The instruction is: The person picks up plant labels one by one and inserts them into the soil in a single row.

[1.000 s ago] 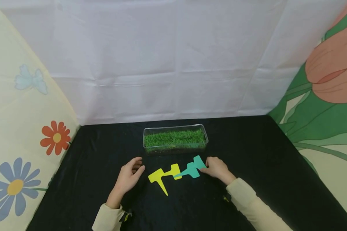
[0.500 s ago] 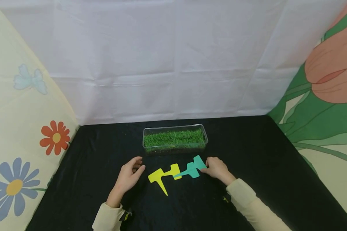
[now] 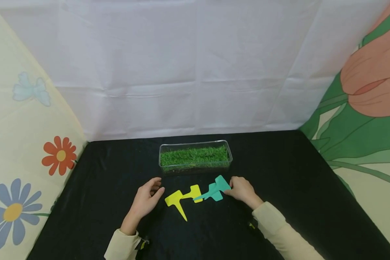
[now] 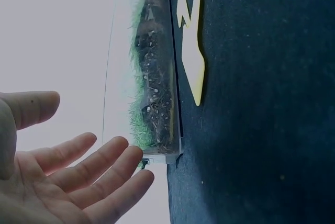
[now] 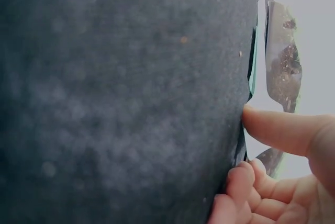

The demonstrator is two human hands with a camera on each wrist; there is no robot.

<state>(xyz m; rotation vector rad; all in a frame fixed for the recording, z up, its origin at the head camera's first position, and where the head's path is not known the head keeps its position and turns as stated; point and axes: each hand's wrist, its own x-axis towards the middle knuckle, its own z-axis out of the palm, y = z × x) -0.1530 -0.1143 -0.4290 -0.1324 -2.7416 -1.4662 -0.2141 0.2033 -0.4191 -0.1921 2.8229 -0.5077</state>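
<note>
Black cloth (image 3: 279,162) ends at a rear edge near mid-frame and spreads wide on both sides of the grass tub (image 3: 211,167). At lower centre, the right hand (image 3: 243,189) pinches the upper teal tag (image 3: 222,182), flat and broad-headed, overlapping the lower teal tag (image 3: 218,196). The left hand's (image 3: 146,200) fingers sit loosely apart. Since the earlier frame, the teal overlap has shifted slightly.

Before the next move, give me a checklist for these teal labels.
1. Right hand pinching the upper teal label: ok.
2. Upper teal label clear of the lower teal label: not ok, they overlap in the head view.
3. Yellow label nearer the right hand uncovered: not ok, a teal stem crosses it.
4. Left hand empty: ok.
5. Grass tub upright: ok.
</note>
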